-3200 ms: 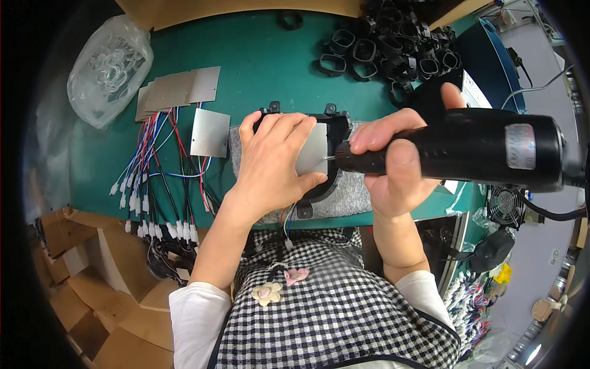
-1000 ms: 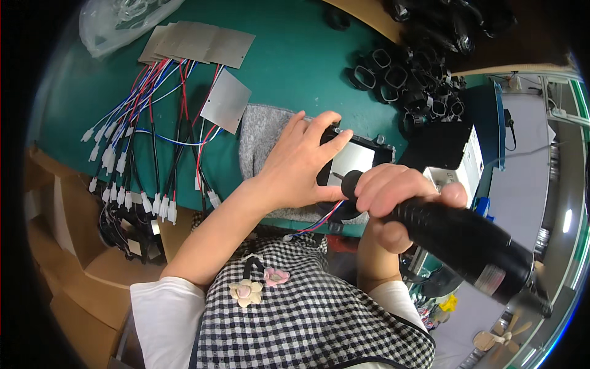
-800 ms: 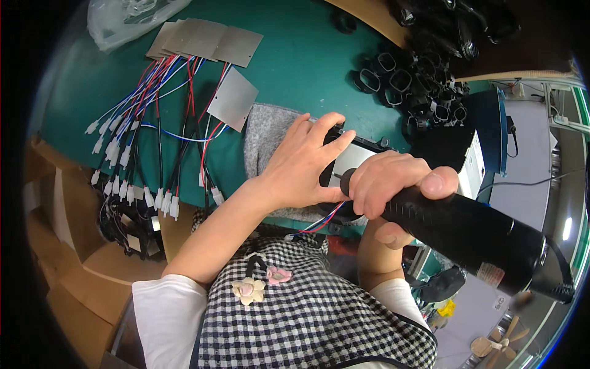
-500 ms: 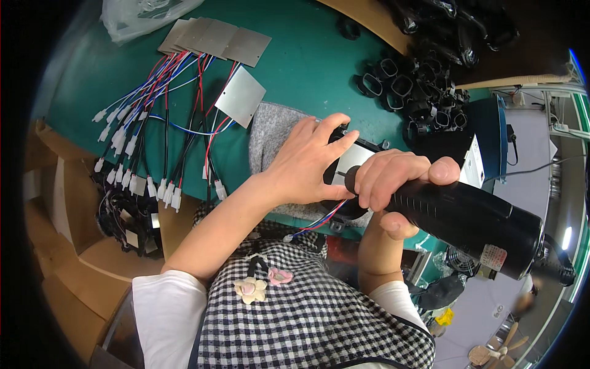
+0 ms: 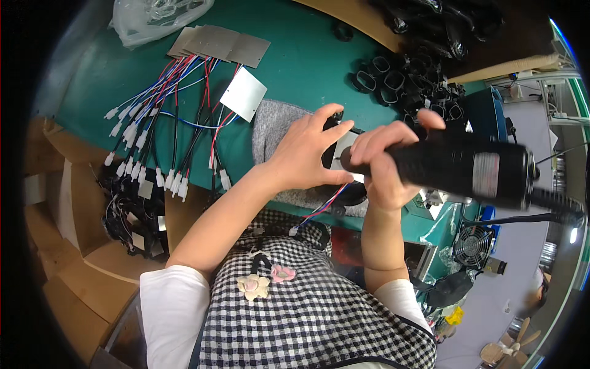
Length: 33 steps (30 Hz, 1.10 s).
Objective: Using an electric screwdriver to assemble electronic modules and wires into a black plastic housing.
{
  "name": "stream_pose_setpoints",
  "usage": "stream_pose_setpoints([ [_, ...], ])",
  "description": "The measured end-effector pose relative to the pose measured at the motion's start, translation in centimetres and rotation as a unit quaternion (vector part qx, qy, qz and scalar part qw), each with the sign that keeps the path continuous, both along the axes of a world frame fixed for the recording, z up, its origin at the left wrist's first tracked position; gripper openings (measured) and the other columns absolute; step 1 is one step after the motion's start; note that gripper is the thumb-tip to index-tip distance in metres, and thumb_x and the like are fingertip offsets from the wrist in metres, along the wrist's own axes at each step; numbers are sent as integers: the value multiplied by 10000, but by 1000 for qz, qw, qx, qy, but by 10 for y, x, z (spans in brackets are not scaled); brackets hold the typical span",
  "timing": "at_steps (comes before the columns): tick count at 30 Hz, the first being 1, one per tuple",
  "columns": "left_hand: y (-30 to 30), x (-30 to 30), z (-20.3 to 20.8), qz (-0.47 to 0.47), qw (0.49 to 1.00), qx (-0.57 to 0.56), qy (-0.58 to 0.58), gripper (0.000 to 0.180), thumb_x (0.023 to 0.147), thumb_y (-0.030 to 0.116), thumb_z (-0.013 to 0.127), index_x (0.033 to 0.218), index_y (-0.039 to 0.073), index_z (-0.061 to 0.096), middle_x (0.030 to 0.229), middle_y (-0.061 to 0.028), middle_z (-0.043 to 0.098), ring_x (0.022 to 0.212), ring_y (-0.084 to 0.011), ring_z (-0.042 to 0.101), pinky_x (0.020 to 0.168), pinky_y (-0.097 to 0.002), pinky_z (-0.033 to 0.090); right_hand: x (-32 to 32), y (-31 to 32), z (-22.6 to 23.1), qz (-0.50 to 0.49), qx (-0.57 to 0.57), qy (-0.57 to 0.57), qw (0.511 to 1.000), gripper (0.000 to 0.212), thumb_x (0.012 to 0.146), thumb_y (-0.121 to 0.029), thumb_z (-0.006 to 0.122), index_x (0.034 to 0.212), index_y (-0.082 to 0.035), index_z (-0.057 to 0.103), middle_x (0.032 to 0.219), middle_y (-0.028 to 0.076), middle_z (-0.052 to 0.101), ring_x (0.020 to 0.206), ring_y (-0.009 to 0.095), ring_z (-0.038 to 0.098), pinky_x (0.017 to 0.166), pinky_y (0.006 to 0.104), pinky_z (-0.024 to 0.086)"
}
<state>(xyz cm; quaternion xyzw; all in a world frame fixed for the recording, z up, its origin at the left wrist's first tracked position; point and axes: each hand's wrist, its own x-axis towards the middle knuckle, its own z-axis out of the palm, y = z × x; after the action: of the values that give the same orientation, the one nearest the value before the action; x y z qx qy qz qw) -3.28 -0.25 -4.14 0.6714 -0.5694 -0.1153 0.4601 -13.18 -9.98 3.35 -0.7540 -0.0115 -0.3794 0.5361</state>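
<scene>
My right hand [image 5: 388,163] is wrapped around a black corded electric screwdriver [image 5: 445,167], held almost level with its narrow end pointing left. That end is over a silver metal plate [image 5: 345,145] set in a black housing [image 5: 351,195]. My left hand [image 5: 304,147] grips the housing, thumb at the near side and fingers at the far side. Much of the housing is hidden by my hands. Red, blue and white wires [image 5: 329,206] run from it toward my apron and end in a white connector. Beneath lies a folded grey cloth [image 5: 270,129].
Several silver plates [image 5: 215,44] with wires and white connectors [image 5: 132,132] lie on the green table [image 5: 301,46] at left. A single plate [image 5: 244,93] touches the cloth. Black ring-shaped parts [image 5: 390,83] are heaped at far right. Cardboard boxes [image 5: 92,270] stand lower left.
The screwdriver's rear end has swung upward in the picture, so the tool is more level. My right hand has turned with it. My left hand stays on the housing.
</scene>
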Motion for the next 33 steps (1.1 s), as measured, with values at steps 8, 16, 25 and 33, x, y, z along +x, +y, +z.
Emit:
stream_pose_setpoints([
  [8,-1,1,-6,-8,1000,5,2,773,600,396,796,1235,49,525,1349,-147,343,1182,-363,417,982,-440,361,3,-11,-11,98,59,-52,992,721,775,-111,681,1318,-54,209,656,87,517,539,183,515,551,321,459],
  [16,3,0,10,10,1000,-11,-11,782,655,334,783,1298,42,444,1330,-191,348,1175,-367,432,959,-439,392,-23,-3,11,-312,-181,-50,931,239,852,-223,467,734,-25,532,607,62,544,581,174,528,680,314,447],
  [25,-11,34,26,81,962,168,199,329,777,180,607,1019,-36,552,850,-204,623,690,-295,632,675,-366,514,-98,6,37,-254,162,-260,917,454,879,-160,499,1285,-103,304,677,69,500,541,180,507,560,349,453],
  [33,139,146,102,-95,601,-371,702,291,910,64,437,1111,-142,482,1076,-264,566,881,-314,611,764,-355,550,-100,19,30,-262,188,-263,910,457,871,-154,499,1284,-69,322,689,74,518,551,172,507,580,340,460],
])
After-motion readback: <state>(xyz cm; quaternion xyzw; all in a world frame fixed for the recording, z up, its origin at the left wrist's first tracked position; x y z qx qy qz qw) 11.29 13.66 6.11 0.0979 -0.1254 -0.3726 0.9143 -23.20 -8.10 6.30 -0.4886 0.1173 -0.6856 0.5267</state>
